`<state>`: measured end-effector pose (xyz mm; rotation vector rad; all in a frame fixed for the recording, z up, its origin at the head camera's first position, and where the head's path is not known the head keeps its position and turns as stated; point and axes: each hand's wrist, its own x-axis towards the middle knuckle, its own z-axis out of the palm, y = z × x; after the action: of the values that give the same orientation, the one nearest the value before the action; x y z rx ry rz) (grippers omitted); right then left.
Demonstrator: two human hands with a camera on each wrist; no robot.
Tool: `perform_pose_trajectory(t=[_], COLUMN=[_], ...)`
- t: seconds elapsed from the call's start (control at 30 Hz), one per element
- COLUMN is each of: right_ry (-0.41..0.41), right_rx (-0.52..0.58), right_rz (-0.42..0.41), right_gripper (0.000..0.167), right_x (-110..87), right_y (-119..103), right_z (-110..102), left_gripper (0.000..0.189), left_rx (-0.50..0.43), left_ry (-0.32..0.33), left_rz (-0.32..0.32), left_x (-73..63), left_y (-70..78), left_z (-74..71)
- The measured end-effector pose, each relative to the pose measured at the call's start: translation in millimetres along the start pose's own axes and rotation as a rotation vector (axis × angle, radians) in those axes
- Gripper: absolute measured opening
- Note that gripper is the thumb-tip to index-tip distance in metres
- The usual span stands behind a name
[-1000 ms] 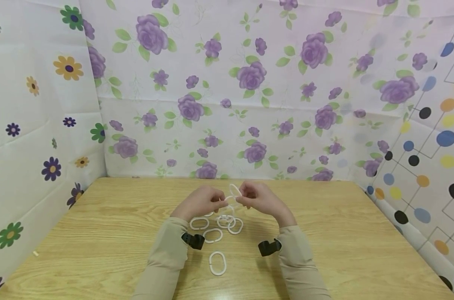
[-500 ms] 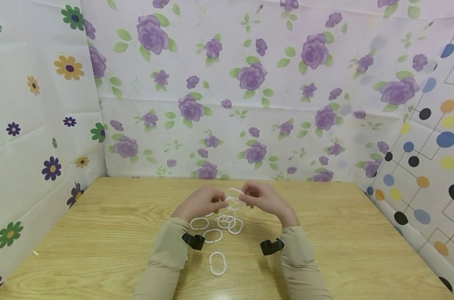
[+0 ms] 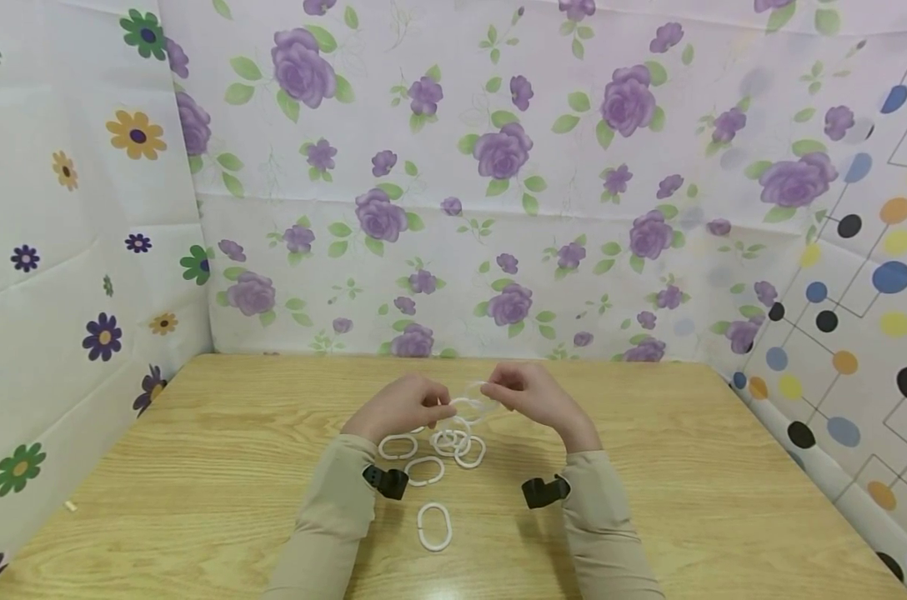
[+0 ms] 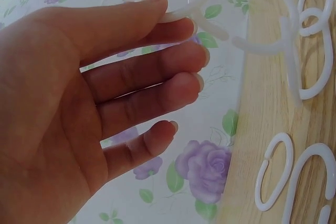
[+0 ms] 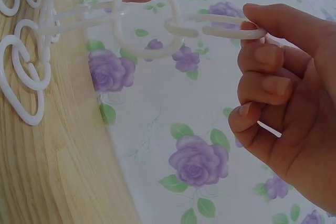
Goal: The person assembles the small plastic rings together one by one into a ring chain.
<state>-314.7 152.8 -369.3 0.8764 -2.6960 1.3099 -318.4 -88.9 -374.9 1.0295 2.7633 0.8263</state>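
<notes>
Between thumb and forefinger, my left hand [image 3: 408, 406] pinches a white plastic oval chain link [image 5: 149, 54]; its other fingers are spread in the left wrist view. My right hand [image 3: 532, 402] pinches the far end of a second white link [image 5: 226, 32], which passes through the first one and stretches sideways between the hands. On the other side, a further link [image 5: 79, 23] hooks into the left hand's link and leads down to joined links [image 3: 468, 466] on the table. Each link has a small gap in its side.
Loose white links lie on the wooden table [image 3: 686, 483]: one link [image 3: 449, 527] near the front, another link [image 3: 423, 485] behind it, and a third link [image 3: 397, 458] by the left wrist. Floral cloth [image 3: 453, 275] walls the back. A small pale piece [image 3: 71, 506] lies far left.
My right hand has moved slightly to the right. Its link has tilted from standing up to lying nearly level, drawn out from the left hand's link. The left hand has hardly moved.
</notes>
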Motion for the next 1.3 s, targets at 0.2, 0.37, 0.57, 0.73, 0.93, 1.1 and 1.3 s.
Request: perform_pose_trajectory(t=[0.2, 0.37, 0.57, 0.73, 0.93, 1.1, 1.3], right_ry=[0.001, -0.013, -0.044, -0.071, -0.088, -0.086, -0.09], right_rx=[-0.004, -0.009, -0.033, -0.027, -0.028, -0.035, 0.007], right_rz=[0.018, 0.037, 0.059, 0.034, 0.009, 0.009, -0.003], right_gripper=[0.03, 0.036, 0.04, 0.04, 0.039, 0.038, 0.025], right_x=[-2.3, -2.3, -1.0, 1.2, 2.5, 3.7, 4.6], right_y=[-1, -3, -5, -8, -9, -8, -5], right_z=[-2, 0, 5, 10, 13, 14, 12], left_gripper=[0.019, 0.013, 0.01, 0.024, 0.025, 0.025, 0.029], left_rx=[-0.02, -0.08, -0.131, -0.15, -0.138, -0.118, -0.07], left_ry=[-0.014, -0.065, -0.112, -0.092, -0.072, -0.048, 0.078], left_rz=[-0.008, 0.007, 0.033, 0.07, 0.086, 0.085, 0.039], left_x=[-0.9, -1.7, -1.8, 0.8, 3.2, 4.4, 3.8], left_y=[-2.5, -4.7, -2.9, -0.3, 3.4, 6.4, 6.7], left_z=[-0.3, 1.4, 3.2, 3.2, 4.1, 5.3, 5.2])
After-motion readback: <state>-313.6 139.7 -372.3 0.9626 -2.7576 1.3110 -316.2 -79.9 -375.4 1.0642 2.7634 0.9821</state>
